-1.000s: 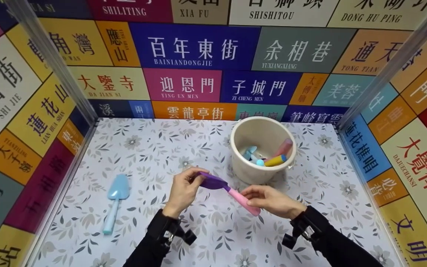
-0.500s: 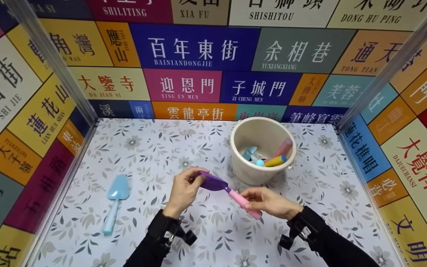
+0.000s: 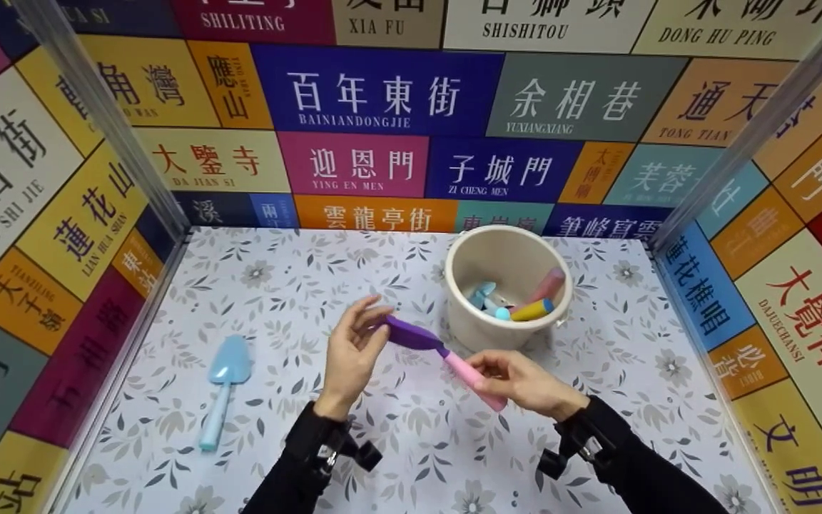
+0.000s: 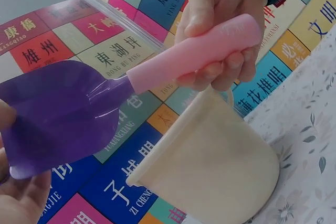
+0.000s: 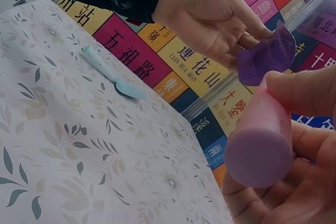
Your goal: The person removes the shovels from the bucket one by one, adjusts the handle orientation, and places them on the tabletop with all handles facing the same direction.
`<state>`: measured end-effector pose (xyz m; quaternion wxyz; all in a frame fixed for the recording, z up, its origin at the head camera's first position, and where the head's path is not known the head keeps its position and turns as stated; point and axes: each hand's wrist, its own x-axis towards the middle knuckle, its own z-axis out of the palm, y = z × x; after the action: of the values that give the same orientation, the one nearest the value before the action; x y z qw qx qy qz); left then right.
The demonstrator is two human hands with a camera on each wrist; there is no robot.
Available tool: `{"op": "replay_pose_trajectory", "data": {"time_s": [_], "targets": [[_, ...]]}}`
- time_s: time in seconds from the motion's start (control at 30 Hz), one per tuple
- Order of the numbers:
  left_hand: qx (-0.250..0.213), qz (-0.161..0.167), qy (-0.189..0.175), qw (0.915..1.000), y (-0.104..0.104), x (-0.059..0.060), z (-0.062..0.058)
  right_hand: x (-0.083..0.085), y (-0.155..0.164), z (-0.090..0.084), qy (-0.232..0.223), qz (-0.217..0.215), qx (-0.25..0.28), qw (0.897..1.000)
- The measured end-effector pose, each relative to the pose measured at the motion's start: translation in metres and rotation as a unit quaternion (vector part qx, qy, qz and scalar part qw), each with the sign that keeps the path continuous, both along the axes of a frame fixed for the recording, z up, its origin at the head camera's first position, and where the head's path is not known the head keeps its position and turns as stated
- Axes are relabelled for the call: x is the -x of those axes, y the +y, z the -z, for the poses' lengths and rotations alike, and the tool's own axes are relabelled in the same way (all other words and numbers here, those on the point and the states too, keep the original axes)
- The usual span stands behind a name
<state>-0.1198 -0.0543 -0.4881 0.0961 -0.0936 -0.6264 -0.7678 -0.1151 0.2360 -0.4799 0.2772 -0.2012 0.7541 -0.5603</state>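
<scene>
A toy shovel with a purple blade (image 3: 412, 334) and pink handle (image 4: 194, 53) is held above the table, tilted with its blade up to the left. My right hand (image 3: 521, 382) grips the handle, fingers curled around it. At the blade's far end is my left hand (image 3: 350, 350), its thumb on one face and fingers behind in the left wrist view; the other fingers are loosely spread. A light blue toy shovel (image 3: 228, 364) lies on the table to the left. Behind my right hand stands a cream bucket (image 3: 479, 328).
Inside the bucket lie several items, among them a yellow-and-blue handle (image 3: 531, 310), a pinkish handle (image 3: 546, 284) and a small light blue piece (image 3: 482, 293). The flower-patterned tabletop (image 3: 297, 285) is enclosed by colourful sign-covered walls (image 3: 382, 86).
My left hand's fingers have loosened and spread at the blade's end, and that hand has risen slightly. The blade has tipped up a little. My right hand keeps its grip.
</scene>
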Motion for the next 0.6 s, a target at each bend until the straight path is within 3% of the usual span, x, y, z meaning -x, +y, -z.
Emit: {"op": "replay_pose_trajectory", "data": {"time_s": [0.17, 0.27, 0.37, 0.6], "targets": [[-0.099, -0.047, -0.030, 0.9935, 0.002, -0.003, 0.003, 0.000, 0.001, -0.012, 0.034, 0.055, -0.007, 0.998], [-0.141, -0.052, -0.056, 0.9870, 0.008, -0.007, 0.009, -0.001, -0.002, -0.015, 0.072, 0.085, -0.001, 0.994], [-0.178, -0.036, -0.087, 0.9796, 0.017, -0.012, 0.014, -0.003, -0.008, -0.013, 0.117, 0.107, 0.015, 0.987], [-0.192, 0.027, -0.126, 0.9729, 0.048, -0.027, 0.023, -0.010, -0.027, 0.001, 0.237, 0.137, 0.019, 0.962]]}}
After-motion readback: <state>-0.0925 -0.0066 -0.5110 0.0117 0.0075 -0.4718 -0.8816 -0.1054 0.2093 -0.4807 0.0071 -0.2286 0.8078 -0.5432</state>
